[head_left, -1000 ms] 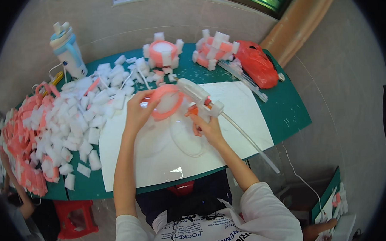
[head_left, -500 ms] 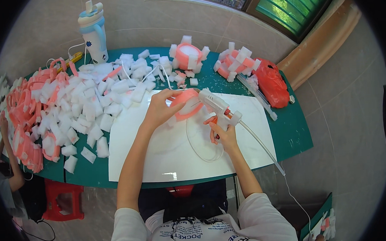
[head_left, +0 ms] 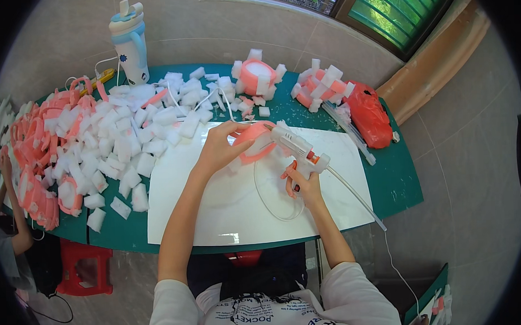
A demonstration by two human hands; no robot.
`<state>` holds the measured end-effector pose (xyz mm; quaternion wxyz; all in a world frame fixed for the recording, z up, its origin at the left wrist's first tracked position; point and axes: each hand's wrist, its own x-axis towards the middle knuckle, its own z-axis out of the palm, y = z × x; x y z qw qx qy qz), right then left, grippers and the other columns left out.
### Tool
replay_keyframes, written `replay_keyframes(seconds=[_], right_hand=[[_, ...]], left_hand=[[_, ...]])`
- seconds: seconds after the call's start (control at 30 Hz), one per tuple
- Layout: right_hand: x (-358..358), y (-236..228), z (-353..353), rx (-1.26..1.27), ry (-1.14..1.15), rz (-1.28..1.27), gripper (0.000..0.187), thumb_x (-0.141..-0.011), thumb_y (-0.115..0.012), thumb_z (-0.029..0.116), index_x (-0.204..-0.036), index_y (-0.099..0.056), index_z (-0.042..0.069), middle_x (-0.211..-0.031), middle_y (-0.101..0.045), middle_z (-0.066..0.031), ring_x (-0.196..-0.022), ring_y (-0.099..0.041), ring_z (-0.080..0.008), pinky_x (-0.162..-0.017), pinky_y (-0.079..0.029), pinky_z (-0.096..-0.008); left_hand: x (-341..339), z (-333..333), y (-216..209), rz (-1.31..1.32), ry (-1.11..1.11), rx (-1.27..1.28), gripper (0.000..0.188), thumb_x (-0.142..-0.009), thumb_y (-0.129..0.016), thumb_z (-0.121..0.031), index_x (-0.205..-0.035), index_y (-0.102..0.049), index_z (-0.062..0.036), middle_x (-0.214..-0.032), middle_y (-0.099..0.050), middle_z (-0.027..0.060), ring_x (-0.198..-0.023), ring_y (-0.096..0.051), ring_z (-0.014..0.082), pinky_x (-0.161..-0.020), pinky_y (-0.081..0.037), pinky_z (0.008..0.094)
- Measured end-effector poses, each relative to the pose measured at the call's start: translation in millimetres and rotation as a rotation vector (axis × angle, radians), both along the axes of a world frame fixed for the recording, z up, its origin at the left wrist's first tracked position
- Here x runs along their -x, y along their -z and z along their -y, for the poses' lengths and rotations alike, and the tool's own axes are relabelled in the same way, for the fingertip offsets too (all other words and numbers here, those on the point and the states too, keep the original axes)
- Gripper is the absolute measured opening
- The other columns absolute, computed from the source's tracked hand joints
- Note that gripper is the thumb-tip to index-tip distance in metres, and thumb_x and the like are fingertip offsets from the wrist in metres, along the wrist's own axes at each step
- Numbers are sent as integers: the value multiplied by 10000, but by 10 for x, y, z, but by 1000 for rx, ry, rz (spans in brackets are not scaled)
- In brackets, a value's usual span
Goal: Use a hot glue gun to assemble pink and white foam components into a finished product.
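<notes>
The pink ring is over the far edge of the white sheet, soft and foamy-looking, can't tell if it's touching down. Left hand has it pinched between thumb and fingers, tipped a bit, I'd guess so the rim faces the nozzle. Right hand is wrapped around the handle of a hot glue gun, hard whitish plastic with an orange trigger; can't tell if it's squeezed. A long translucent glue stick pokes out the back, past the sheet's right edge. Left of the sheet there's a squishy pile of white foam blocks, probably kept there for easy reach. Beyond the sheet sits a round pink piece with blocks around it, and a crinkly red bag is off its far right corner, all on the green desk.
</notes>
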<state>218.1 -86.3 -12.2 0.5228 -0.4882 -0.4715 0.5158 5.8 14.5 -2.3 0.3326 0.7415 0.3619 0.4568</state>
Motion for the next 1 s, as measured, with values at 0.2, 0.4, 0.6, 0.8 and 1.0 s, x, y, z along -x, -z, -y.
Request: replay_keyframes(seconds=[0.2, 0.4, 0.6, 0.8, 1.0], right_hand=[[-12, 37, -12, 14, 26, 2, 178, -812, -604, 178, -783, -519, 26, -586, -555, -68, -338, -431, -91, -348, -259, -223], [5, 14, 12, 46, 49, -10, 171, -812, -601, 170, -794, -519, 20, -552, -532, -51, -343, -434, -92, -348, -272, -221], [28, -120, 26, -88, -27, 23, 251, -812, -574, 121, -999, -516, -36, -747, -612, -89, -357, -450, -99, -341, -297, -214], [9, -121, 24, -120, -16, -11, 266, -819, -558, 109, -1030, -495, -39, -871, -638, -105, -366, -461, -104, -332, -314, -215], [-16, -97, 24, -63, -46, 26, 202, -826, -567, 132, -933, -497, -24, -784, -620, -102, -365, -468, -104, -330, -302, -221]], left_hand=[[4, -16, 29, 9, 7, -13, 311, -715, -711, -123, -991, -639, -1, -929, -637, 79, -792, -587, 154, -732, -467, 263], [-3, -21, 41, 16, 10, -4, 315, -717, -711, -125, -995, -635, 3, -948, -638, 83, -803, -590, 153, -739, -468, 261], [5, -16, 25, 10, 10, -13, 316, -717, -708, -129, -993, -634, 4, -948, -640, 86, -802, -594, 155, -739, -470, 262], [-3, -20, 25, 10, 6, -24, 358, -710, -711, -174, -1016, -631, -5, -926, -633, 104, -813, -616, 194, -739, -480, 278], [2, -24, 29, 18, 10, -11, 368, -712, -711, -184, -1023, -629, -4, -945, -635, 109, -816, -617, 198, -739, -481, 280]])
